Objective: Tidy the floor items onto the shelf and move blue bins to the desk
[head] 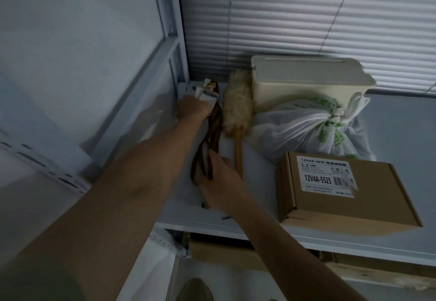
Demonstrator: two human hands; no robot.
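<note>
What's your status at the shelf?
Left hand on small packet at back corner. Right hand on brown strap. Duster close beside.
</note>
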